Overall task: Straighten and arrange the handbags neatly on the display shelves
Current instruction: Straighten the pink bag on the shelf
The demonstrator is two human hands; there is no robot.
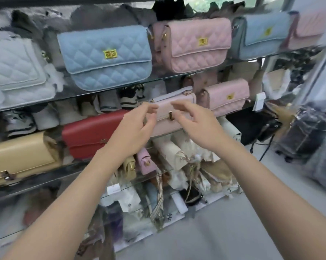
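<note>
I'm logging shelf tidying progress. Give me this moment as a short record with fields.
left hand: raised before the pale pink bag, fingers loosely curled, holding nothing
right hand: likewise, beside the left hand
pale pink bag: on a middle shelf, clasp facing out
red bag: left of the pink one
contact with bag: cannot tell

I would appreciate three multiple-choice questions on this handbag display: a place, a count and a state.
1. Which colour of bag sits just left of the smooth pale pink bag? A black B white C red
2. How many blue quilted bags stand on the upper shelf? A one B two C four
3. The left hand and right hand are: A holding nothing B gripping straps C out of view
Answers: C, the red bag stands there; B, one each side of the big pink quilted bag; A, fingers loosely curled, empty.
</note>
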